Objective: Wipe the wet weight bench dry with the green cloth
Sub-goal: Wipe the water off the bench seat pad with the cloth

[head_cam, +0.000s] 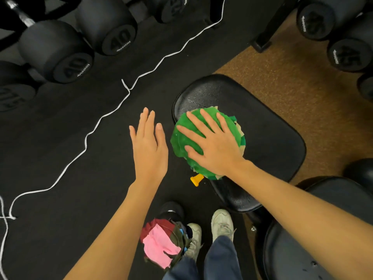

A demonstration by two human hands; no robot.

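The black padded seat of the weight bench (268, 134) fills the centre right, with shiny wet speckles near its far end. A bunched green cloth (182, 136) with beige edges lies on the seat's left side. My right hand (214, 142) presses flat on top of the cloth, fingers spread. My left hand (149, 146) hovers open over the dark floor just left of the bench, holding nothing. A second bench pad (314, 229) shows at the lower right under my right forearm.
Black dumbbells (60, 51) marked 40 lie at the upper left, more (343, 37) at the upper right. A white cord (96, 126) snakes across the black floor. A yellow knob (196, 179) sticks out under the seat. Coloured rags (161, 243) sit by my shoes (222, 223).
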